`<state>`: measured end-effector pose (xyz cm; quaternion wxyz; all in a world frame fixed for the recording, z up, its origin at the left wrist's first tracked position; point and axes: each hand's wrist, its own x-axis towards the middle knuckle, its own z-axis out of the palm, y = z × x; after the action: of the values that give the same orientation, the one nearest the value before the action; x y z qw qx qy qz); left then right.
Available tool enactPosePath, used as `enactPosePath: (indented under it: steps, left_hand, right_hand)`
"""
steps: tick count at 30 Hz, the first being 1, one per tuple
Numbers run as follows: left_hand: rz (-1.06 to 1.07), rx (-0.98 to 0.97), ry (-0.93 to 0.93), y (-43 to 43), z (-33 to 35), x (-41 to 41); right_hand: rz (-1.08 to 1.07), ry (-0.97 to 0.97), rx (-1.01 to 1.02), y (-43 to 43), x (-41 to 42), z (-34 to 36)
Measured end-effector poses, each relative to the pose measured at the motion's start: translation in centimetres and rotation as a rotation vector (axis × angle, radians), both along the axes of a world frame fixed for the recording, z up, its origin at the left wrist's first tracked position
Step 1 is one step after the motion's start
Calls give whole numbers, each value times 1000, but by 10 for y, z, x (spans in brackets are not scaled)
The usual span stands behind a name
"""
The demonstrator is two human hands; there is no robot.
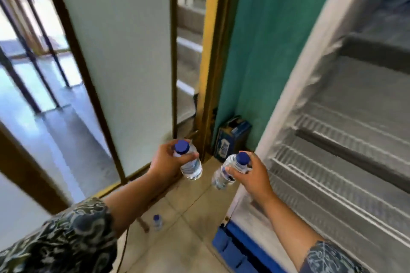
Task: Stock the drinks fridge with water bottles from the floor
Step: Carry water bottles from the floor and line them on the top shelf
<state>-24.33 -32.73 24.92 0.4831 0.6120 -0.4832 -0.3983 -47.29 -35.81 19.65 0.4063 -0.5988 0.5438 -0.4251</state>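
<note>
My left hand (165, 160) grips a clear water bottle (191, 167) with a blue cap near its neck, held upright. My right hand (250, 173) grips a second blue-capped water bottle (224, 175), tilted with its base pointing down and left. Both bottles hang in the air in front of the open drinks fridge (288, 104), whose white wire shelves (337, 175) fill the right of the view. A third small water bottle (157, 222) stands on the tiled floor (188, 239) below my left forearm.
The fridge's open glass door (115, 51) stands to the left, with a wooden frame. A blue box (230, 137) leans against the green wall (261, 40) in the corner. A blue grille (230, 248) runs along the fridge's base.
</note>
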Motion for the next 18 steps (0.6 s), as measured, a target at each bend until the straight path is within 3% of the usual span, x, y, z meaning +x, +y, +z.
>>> enactPosePath:
  steps: [6, 18]
  left_hand:
    - [-195, -225, 39, -11, 98, -66]
    - [-399, -621, 138, -48, 285, -227]
  right_hand:
    - [-206, -173, -267, 40, -60, 96]
    - [-413, -89, -746, 44, -202, 316]
